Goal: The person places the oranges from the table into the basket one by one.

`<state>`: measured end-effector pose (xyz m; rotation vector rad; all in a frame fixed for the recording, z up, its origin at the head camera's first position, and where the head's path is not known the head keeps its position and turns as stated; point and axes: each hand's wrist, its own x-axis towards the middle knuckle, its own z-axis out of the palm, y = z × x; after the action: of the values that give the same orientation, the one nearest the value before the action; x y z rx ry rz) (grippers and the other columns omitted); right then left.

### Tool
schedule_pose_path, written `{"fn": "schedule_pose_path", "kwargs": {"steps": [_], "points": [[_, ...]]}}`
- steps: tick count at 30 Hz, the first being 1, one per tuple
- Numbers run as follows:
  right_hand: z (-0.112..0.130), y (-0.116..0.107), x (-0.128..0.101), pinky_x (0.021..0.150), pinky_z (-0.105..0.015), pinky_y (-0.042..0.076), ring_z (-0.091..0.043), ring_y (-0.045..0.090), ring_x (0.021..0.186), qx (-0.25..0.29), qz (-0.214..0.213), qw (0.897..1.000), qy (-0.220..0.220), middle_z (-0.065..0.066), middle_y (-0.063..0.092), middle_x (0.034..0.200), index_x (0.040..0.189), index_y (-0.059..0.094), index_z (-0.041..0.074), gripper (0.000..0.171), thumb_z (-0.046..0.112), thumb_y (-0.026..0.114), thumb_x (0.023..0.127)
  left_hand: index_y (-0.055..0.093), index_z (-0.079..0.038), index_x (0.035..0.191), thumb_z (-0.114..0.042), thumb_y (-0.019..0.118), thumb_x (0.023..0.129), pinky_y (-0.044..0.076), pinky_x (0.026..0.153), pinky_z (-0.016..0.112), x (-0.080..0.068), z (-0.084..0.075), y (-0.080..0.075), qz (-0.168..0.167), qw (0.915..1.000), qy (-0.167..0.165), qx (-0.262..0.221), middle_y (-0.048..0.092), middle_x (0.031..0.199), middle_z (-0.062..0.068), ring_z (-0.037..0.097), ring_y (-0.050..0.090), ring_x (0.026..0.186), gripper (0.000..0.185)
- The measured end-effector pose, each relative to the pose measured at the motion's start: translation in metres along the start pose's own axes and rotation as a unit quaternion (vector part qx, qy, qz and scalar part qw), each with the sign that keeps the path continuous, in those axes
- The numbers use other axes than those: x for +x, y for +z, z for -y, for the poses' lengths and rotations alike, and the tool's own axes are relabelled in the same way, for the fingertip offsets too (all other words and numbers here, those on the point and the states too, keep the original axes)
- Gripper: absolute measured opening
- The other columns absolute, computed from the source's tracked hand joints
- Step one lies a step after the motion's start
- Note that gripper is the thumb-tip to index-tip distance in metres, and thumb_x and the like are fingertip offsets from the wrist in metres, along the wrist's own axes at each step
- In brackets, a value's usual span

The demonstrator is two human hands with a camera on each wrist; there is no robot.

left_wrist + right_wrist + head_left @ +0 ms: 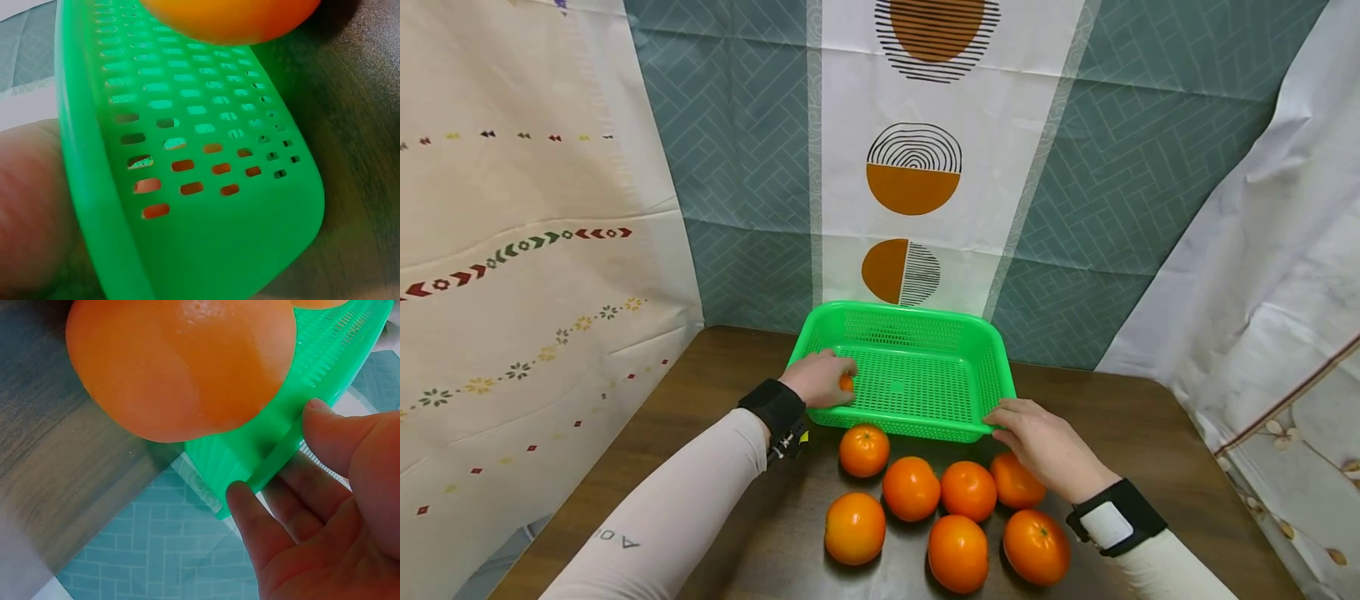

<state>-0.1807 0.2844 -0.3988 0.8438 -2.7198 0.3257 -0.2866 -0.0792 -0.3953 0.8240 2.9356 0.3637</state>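
A green perforated basket (917, 317) stands on the dark wooden table (700, 392). My left hand (841, 377) reaches over its left wall and grips a small orange (847, 383) just inside; my fingers hide most of it. In the left wrist view the basket wall (206, 206) fills the frame, with an orange (231, 19) above it. My right hand (996, 417) pinches the basket's front right corner rim (275, 456) between thumb (337, 431) and a finger (250, 512). Several oranges (912, 487) lie in front of the basket, one close to my right wrist (181, 362).
Patterned curtains hang behind the table and on both sides. The loose oranges sit in a cluster between my forearms, near the table's front. Bare wood shows left of the basket and at the far right (1187, 450).
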Motion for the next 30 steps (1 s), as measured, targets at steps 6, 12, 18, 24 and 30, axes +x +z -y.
{"fn": "schedule_pose_path", "kwargs": {"steps": [6,12,18,24,30], "points": [[0.0,0.0,0.0,0.088,-0.036,0.055,-0.015,0.061,0.103,0.001,0.001,1.0,0.001,0.005,0.066,0.105,0.109,0.074,0.015,0.025,0.007,0.08,0.086,0.069,-0.008,0.12,-0.025,0.069,0.095,0.047,0.084,0.044,0.001,-0.001,0.001,-0.014,0.9999,-0.006,0.001,0.064,0.107,0.008,0.027,0.055,0.094,0.031],[0.0,0.0,0.0,0.088,-0.037,0.055,-0.015,0.06,0.102,0.001,0.004,1.0,0.004,0.004,0.066,0.105,0.109,0.074,0.015,0.025,0.007,0.08,0.086,0.07,-0.008,0.118,-0.025,0.068,0.096,0.049,0.088,0.046,0.004,0.0,0.005,-0.03,0.9995,-0.006,0.009,0.067,0.109,0.008,0.029,0.059,0.101,0.028],[-0.001,0.0,0.0,0.088,-0.037,0.055,-0.016,0.061,0.103,0.0,0.005,1.0,0.007,0.004,0.066,0.106,0.109,0.074,0.015,0.025,0.007,0.08,0.086,0.07,-0.008,0.119,-0.022,0.067,0.095,0.049,0.088,0.045,0.002,-0.002,0.006,-0.047,0.9988,-0.008,0.002,0.066,0.107,0.008,0.028,0.058,0.098,0.028],[-0.001,0.0,0.0,0.088,-0.037,0.055,-0.015,0.061,0.103,-0.001,0.004,1.0,0.008,0.004,0.066,0.105,0.109,0.074,0.015,0.026,0.007,0.08,0.085,0.068,-0.009,0.126,-0.021,0.066,0.097,0.046,0.094,0.046,-0.007,-0.001,0.006,-0.094,0.9955,0.007,-0.001,0.064,0.117,0.012,0.032,0.057,0.106,0.032],[-0.001,0.0,0.0,0.088,-0.037,0.055,-0.016,0.061,0.104,-0.003,0.004,1.0,0.007,0.005,0.066,0.106,0.11,0.074,0.015,0.025,0.008,0.08,0.087,0.066,-0.01,0.13,-0.026,0.068,0.097,0.046,0.1,0.046,-0.023,0.003,0.007,-0.17,0.9851,0.027,0.0,0.061,0.128,0.014,0.032,0.055,0.12,0.037]]}}
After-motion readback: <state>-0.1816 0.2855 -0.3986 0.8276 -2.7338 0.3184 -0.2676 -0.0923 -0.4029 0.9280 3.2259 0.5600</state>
